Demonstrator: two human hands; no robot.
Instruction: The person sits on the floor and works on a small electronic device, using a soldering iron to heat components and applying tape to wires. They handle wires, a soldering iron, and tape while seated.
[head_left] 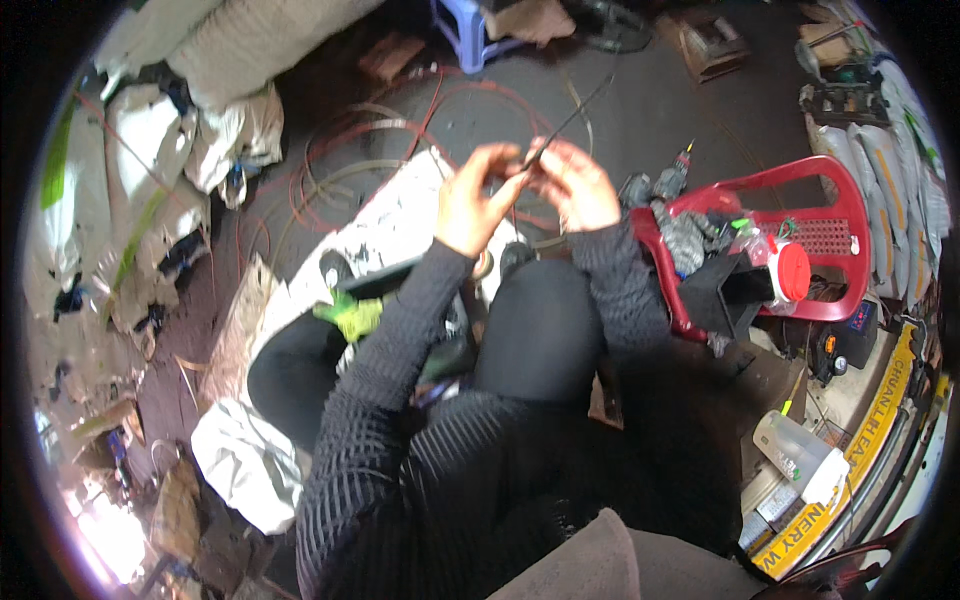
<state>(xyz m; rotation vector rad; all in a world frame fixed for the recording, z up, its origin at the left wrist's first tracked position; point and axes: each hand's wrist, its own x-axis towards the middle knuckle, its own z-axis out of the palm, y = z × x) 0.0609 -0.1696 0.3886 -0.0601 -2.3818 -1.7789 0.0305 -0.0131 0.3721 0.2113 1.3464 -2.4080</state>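
Sitting at the right is one red plastic chair (pixel 820 238); below it curves one yellow strip (pixel 870 430) with dark lettering. One blue stool (pixel 470 35) stands far ahead. Two hands meet beyond the knees, left (pixel 475 200) and right (pixel 580 190), fingers bent nearly closed, pinching one thin black cable (pixel 575 120) between them.

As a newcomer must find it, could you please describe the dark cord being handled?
From the red plastic chair at the right, look left to the person's left hand and right hand. The thin dark cord runs from these hands toward the picture's upper right. Its colour and raised position set it apart from the red cords and pale cords on the floor.
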